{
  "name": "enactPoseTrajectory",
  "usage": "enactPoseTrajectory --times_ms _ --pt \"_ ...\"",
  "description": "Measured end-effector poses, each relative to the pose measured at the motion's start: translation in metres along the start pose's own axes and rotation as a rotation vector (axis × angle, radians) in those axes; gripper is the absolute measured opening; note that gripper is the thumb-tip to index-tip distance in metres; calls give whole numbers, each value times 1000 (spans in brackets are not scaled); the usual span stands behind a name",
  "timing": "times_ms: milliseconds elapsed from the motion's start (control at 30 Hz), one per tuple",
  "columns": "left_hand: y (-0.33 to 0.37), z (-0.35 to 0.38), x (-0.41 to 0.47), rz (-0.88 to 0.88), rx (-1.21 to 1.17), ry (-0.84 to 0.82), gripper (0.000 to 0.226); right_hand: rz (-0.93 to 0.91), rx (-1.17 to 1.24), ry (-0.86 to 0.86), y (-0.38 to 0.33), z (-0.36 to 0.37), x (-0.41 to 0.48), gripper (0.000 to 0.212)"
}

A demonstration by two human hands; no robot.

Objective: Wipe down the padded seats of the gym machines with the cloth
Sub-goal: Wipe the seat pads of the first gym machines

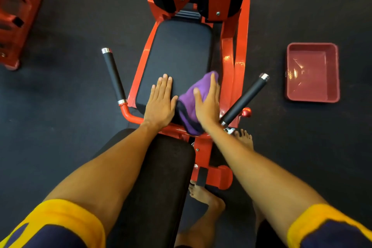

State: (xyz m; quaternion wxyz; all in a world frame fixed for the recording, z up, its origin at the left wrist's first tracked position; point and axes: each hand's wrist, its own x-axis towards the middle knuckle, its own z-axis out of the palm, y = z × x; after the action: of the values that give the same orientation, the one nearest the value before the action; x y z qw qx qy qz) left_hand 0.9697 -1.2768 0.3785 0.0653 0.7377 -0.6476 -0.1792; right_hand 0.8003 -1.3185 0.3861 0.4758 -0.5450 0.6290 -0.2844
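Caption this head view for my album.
Right hand presses purple cloth onto padded seat; left hand rests flat beside it.

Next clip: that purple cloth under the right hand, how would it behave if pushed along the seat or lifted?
Probably floppy: the cloth bunches in soft folds under the right hand and hangs past the near edge of the seat. It is likely light, being only folded fabric. Pushed with a flat hand, it may crumple rather than slide evenly over the smooth padding.

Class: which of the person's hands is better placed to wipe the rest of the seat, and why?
Right. The right hand lies on the purple cloth at the right edge of the seat; the left hand rests flat on bare padding, holding nothing.
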Motion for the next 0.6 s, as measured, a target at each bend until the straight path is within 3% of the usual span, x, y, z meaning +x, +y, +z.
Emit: enactPoseTrajectory --times_ms 133,300,433,600 --pt "5 -2 -4 -24 -18 -16 63 124 -65 51 -36 -3 58 67" --pt "15 -12 -17 -93 15 -84 68 57 -95 -41 -11 -8 -4 65" --pt "27 -32 -43 -180 24 -117 66 74 -90 -183 -7 -34 -12 63" --pt "53 -72 -80 -340 25 -97 62 -63 -92 -417 -39 -77 -11 61"
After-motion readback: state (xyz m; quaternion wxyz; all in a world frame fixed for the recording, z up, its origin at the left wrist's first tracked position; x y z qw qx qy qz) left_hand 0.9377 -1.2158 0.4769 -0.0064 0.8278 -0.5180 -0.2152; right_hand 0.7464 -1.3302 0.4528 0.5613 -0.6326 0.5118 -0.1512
